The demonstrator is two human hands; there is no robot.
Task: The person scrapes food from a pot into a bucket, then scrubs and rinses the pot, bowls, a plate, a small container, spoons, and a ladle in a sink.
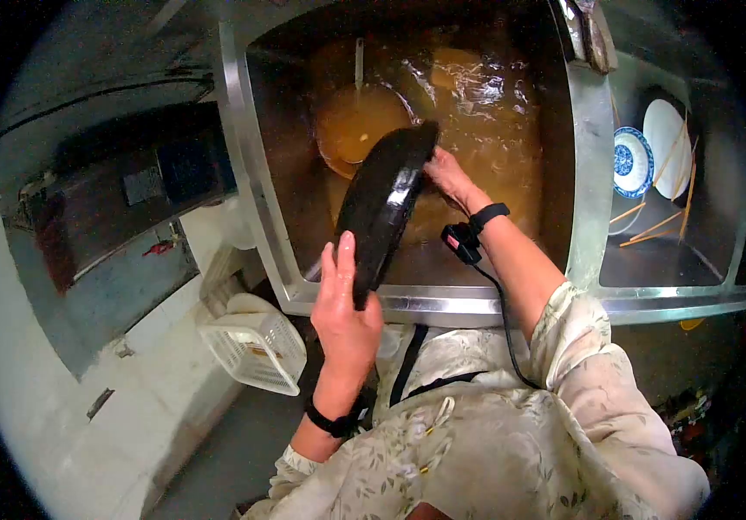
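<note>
A black, glossy, wok-like pan (384, 195) is tilted on its side over the left sink basin, its dark curved face towards me. My left hand (344, 303) is closed on its near end, with fingers lying along the outer side. At the far right edge of the pan is my right hand (452, 178), closed against it; its fingertips are partly hidden behind the pan. Below, brownish water (494, 182) fills the basin. A round bowl (338, 117) sits in that water, filled with it, and a long-handled utensil (359, 65) leans there.
The right basin (650, 269) holds a blue-and-white bowl (633, 162), a white oval plate (667, 147) and several chopsticks (689, 182). A metal rim (442, 303) runs along the front. A white plastic basket (256, 351) stands low at left. A cable (504, 321) hangs from my right wrist.
</note>
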